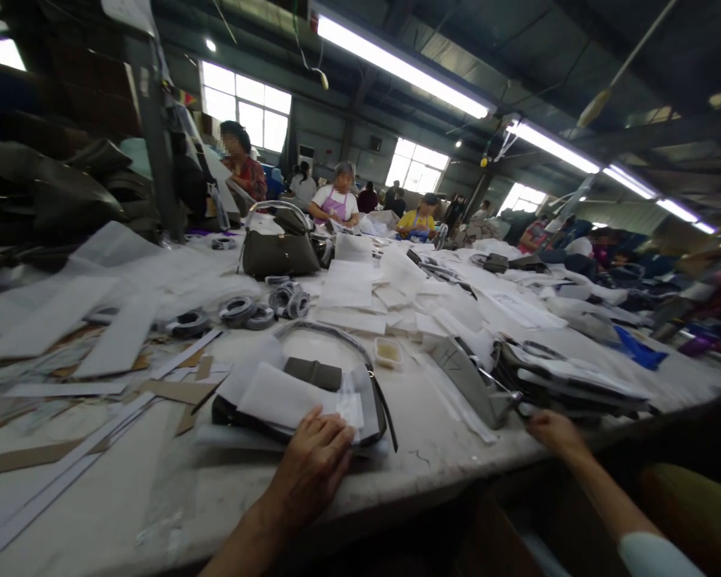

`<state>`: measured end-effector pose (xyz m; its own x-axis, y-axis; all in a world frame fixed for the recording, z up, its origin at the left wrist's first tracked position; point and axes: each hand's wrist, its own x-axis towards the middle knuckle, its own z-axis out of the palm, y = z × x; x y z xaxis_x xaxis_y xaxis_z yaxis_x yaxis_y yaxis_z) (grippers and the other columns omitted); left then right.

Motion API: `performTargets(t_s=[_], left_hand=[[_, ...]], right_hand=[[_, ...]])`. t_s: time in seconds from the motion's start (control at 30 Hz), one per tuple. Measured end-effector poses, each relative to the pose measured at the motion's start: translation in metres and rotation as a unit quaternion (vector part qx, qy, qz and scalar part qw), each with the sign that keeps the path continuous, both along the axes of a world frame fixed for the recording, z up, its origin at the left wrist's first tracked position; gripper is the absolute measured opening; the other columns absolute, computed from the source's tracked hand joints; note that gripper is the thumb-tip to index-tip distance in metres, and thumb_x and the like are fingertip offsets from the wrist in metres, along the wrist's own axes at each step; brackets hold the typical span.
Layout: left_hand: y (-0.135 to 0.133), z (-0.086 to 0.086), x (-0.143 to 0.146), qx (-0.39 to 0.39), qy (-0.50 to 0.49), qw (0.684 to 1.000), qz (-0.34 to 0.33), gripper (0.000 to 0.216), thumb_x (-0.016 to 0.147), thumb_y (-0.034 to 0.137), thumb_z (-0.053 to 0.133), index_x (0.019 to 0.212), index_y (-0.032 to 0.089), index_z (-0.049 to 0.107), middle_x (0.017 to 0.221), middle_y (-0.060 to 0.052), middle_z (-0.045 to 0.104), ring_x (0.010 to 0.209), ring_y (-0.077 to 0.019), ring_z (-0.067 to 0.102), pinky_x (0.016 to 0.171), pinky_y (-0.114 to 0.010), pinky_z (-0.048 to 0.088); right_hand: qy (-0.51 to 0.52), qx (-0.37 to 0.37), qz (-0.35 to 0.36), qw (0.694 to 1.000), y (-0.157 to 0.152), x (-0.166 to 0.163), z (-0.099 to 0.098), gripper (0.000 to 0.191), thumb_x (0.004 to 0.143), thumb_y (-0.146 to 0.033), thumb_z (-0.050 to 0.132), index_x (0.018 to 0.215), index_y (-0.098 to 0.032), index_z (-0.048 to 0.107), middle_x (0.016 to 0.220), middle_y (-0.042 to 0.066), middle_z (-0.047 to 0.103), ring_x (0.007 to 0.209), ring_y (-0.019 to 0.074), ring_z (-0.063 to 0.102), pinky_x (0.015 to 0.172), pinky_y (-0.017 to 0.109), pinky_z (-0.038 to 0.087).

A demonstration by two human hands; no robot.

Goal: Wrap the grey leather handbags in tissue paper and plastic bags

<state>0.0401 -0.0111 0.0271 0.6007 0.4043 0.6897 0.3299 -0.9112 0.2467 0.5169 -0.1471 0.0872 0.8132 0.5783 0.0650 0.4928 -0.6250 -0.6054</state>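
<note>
A dark handbag [225, 413] lies on its side at the table's near middle, its wrapped handle [330, 330] arching away from me. White foam sheets [279, 397], a small dark pouch-like piece [313, 373] and a clear packet [349, 405] rest on it. My left hand [316, 458] lies on the bag's near edge, fingers stretched over the foam and touching the packet. To the right, my right hand [553, 433] is closed at the near edge of a heap of dark bags [534, 373]. What its fingers hold, if anything, is hidden. A shiny metal part [505, 389] lies just left of it.
Paper and card strips [66, 449] are scattered at the left. Behind the bag are wrapped rings [237, 311], a small plastic tub [388, 353], foam sheets [345, 284] and an upright handbag [279, 252]. Several people work across the table, one in a purple apron [336, 206].
</note>
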Motion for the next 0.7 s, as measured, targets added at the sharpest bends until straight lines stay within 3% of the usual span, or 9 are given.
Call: performTargets(t_s=[0.13, 0.27, 0.37, 0.47, 0.57, 0.7], left_hand=[[-0.002, 0.001, 0.000, -0.018, 0.003, 1.000, 0.004, 0.026, 0.087, 0.012, 0.054, 0.111, 0.022, 0.057, 0.103, -0.004, 0.067, 0.101, -0.0234, 0.063, 0.105, -0.050, 0.042], [-0.002, 0.000, 0.001, -0.025, 0.011, 1.000, 0.003, 0.028, 0.087, 0.013, 0.054, 0.113, 0.021, 0.056, 0.105, -0.005, 0.066, 0.103, -0.0235, 0.062, 0.106, -0.050, 0.041], [-0.001, -0.002, 0.001, -0.029, 0.011, 1.000, 0.001, 0.028, 0.088, 0.013, 0.053, 0.114, 0.021, 0.056, 0.105, -0.005, 0.066, 0.104, -0.0238, 0.061, 0.107, -0.050, 0.041], [-0.001, -0.003, 0.001, -0.031, 0.019, 0.999, 0.000, 0.027, 0.088, 0.013, 0.052, 0.113, 0.021, 0.056, 0.106, -0.005, 0.065, 0.106, -0.0236, 0.060, 0.109, -0.050, 0.038], [-0.001, -0.003, 0.001, -0.037, 0.033, 0.999, 0.003, 0.028, 0.087, 0.013, 0.052, 0.114, 0.020, 0.057, 0.104, -0.005, 0.064, 0.105, -0.0229, 0.060, 0.111, -0.050, 0.037], [-0.001, -0.004, 0.001, -0.038, 0.033, 0.999, 0.003, 0.032, 0.085, 0.013, 0.054, 0.116, 0.019, 0.057, 0.105, -0.006, 0.064, 0.104, -0.0236, 0.060, 0.111, -0.050, 0.037]], right_hand=[[-0.003, 0.010, 0.100, 0.995, 0.002, -0.030, 0.017, 0.023, 0.050, -0.046, 0.069, 0.053, -0.024, 0.065, 0.056, 0.003, 0.066, 0.060, 0.0255, 0.062, 0.061, 0.037, 0.047], [0.031, 0.001, 0.326, 0.945, 0.040, -0.107, 0.062, 0.031, 0.063, -0.050, 0.074, 0.068, -0.021, 0.064, 0.065, 0.001, 0.063, 0.062, 0.0194, 0.058, 0.059, 0.030, 0.047], [0.026, -0.066, 0.499, 0.864, 0.081, -0.188, 0.090, 0.018, 0.074, -0.036, 0.072, 0.073, -0.020, 0.063, 0.074, 0.000, 0.065, 0.073, 0.0167, 0.060, 0.071, 0.027, 0.048], [-0.034, -0.142, 0.605, 0.782, 0.121, -0.256, 0.099, 0.008, 0.074, -0.023, 0.070, 0.075, -0.020, 0.063, 0.072, -0.003, 0.066, 0.069, 0.0135, 0.059, 0.065, 0.023, 0.043], [-0.151, -0.223, 0.663, 0.698, 0.154, -0.297, 0.095, 0.010, 0.072, -0.017, 0.072, 0.079, -0.021, 0.067, 0.070, -0.004, 0.066, 0.065, 0.0127, 0.058, 0.057, 0.022, 0.035], [-0.274, -0.322, 0.691, 0.587, 0.188, -0.326, 0.082, 0.014, 0.075, -0.019, 0.075, 0.088, -0.021, 0.071, 0.074, 0.000, 0.069, 0.071, 0.0159, 0.061, 0.056, 0.024, 0.031]])
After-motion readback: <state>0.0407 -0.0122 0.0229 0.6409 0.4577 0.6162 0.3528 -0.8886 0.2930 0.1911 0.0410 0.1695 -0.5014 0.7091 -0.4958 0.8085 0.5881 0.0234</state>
